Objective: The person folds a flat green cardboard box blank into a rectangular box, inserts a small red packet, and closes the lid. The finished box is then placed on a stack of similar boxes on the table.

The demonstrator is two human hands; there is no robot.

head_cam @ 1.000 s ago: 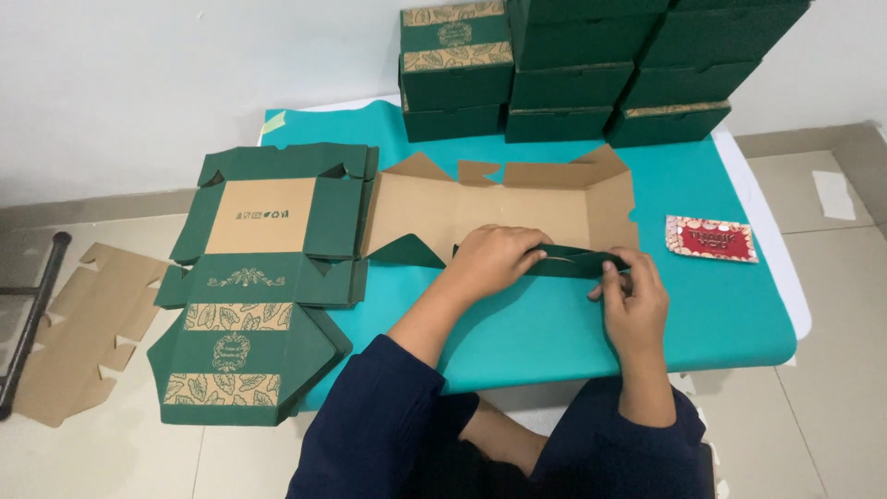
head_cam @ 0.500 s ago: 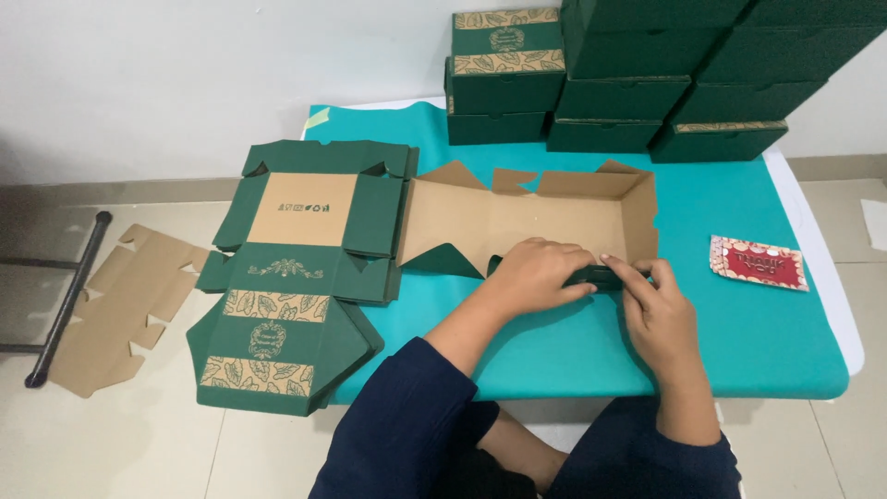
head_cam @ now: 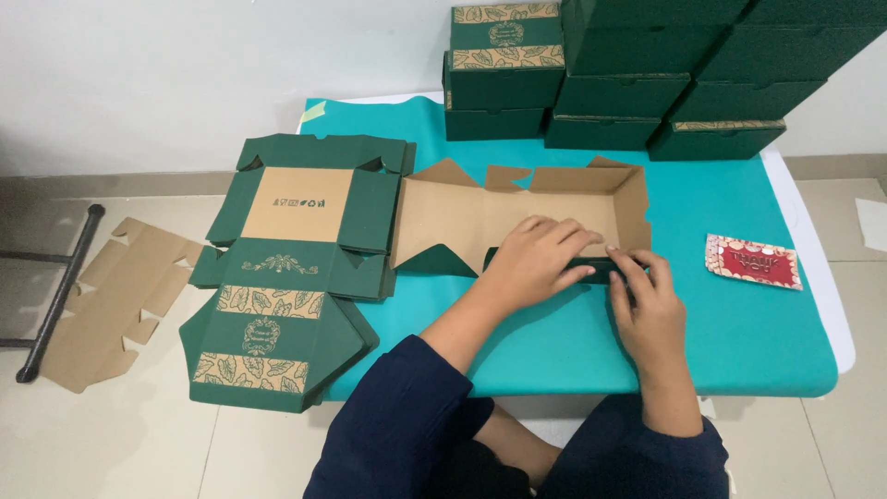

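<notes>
A half-folded cardboard box point(head_cam: 517, 208), green outside and brown inside, lies on the teal table point(head_cam: 739, 333) in front of me. My left hand point(head_cam: 540, 259) presses flat on the box's near wall, fingers spread over the folded green flap point(head_cam: 601, 271). My right hand point(head_cam: 647, 310) pinches the same flap at its right end, thumb and fingers closed on the edge. The far wall and right side wall of the box stand up; the left end flaps lie open.
A stack of flat green box blanks point(head_cam: 296, 277) overhangs the table's left edge. Finished green boxes point(head_cam: 637, 74) are piled at the back. A small red card point(head_cam: 753, 261) lies at the right. A brown cardboard blank point(head_cam: 111, 300) and a black metal frame point(head_cam: 55, 296) rest on the floor.
The camera has shifted and come closer. Both hands stay on the near wall of the box, pressing the green flap down; my left hand has spread flatter over it.
</notes>
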